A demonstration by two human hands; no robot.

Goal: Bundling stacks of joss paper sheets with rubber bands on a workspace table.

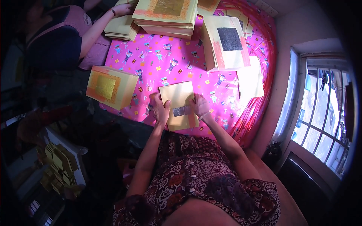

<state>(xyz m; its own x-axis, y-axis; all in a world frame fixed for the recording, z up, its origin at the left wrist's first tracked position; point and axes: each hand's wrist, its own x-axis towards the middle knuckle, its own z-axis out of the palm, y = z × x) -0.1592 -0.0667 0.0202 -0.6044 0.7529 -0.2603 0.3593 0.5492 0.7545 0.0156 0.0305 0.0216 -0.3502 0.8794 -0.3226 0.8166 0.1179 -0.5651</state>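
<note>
A pale yellow piece of joss paper [176, 94] lies on the pink table in front of me, with a dark silver foil patch on its lower half. I cannot tell whether it is one folded sheet or several layers. My left hand [162, 110] grips its left edge, thumb on top. Along the right edge my right hand [201, 106] holds it too, its fingertips partly hidden. To the left sits a joss paper stack [105, 87] with a gold square bordered in orange. At the upper right stands a thick joss paper stack [228, 54] with a dark foil square.
Tall joss paper piles [166, 24] stand at the far side of the pink patterned table cover [158, 69]. Red strips [260, 86] run along the right edge. A co-worker's hand [123, 9] touches a pile at the upper left. A barred window [320, 109] is at the right.
</note>
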